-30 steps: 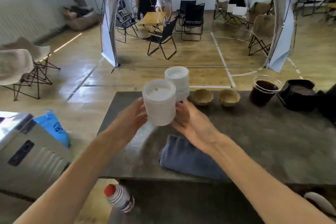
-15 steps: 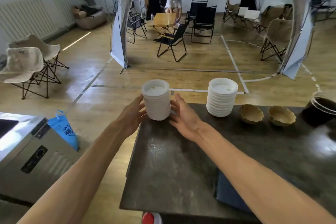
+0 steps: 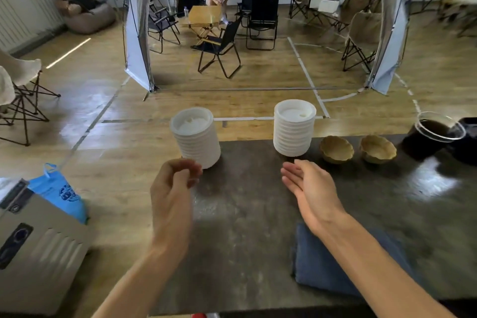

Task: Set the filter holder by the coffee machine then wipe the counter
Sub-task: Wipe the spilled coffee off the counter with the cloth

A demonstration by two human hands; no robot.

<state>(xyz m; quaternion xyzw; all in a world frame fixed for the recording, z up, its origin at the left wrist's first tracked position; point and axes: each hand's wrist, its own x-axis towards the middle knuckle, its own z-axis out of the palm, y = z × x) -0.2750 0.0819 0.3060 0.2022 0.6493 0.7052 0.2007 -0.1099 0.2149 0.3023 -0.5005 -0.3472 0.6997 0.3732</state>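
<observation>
Over the dark worktop [image 3: 258,214] both hands hang free of everything. Left hand [image 3: 171,193]: fingers loosely curled, grip slack, holding nothing, just in front of the left white stack [image 3: 196,137] — can't tell if a fingertip touches it. Right hand [image 3: 309,188]: fingers straight, palm turned inward, grip open, empty, near the right white stack [image 3: 294,128]. Left stack stands upright at the worktop's far-left corner; the right one sits well apart along the far edge. Blue cloth [image 3: 335,266] lies folded under the right forearm. Two tan bowls [image 3: 357,148] look empty; glass jug [image 3: 431,137] holds dark liquid.
</observation>
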